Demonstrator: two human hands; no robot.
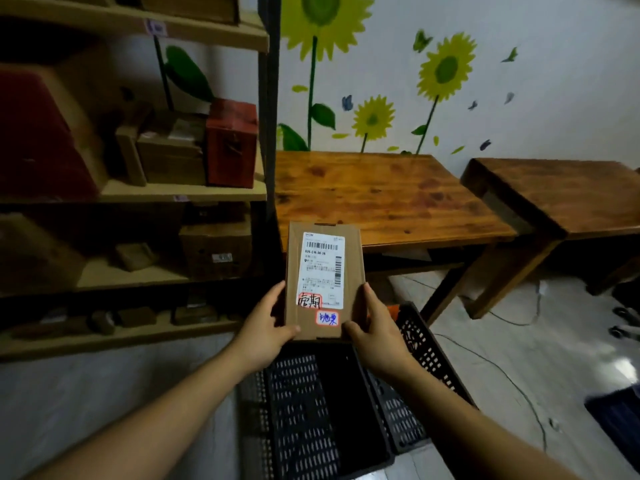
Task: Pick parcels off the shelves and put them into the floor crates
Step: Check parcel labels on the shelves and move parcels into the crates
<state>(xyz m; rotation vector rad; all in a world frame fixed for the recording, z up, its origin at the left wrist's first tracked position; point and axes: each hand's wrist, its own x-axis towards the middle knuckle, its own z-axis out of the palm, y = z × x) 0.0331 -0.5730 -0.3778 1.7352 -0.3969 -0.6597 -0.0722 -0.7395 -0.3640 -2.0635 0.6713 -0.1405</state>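
You are mid-carry: your left hand (263,327) and right hand (377,336) grip the labelled cardboard parcel (323,271) by its lower sides, fingers wrapped round it, over the black floor crate (301,403) at 6 o'clock, so next lower it in and let go.

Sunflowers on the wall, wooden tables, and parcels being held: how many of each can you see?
Sunflowers: 3
Wooden tables: 2
Parcel held: 1
Total: 6
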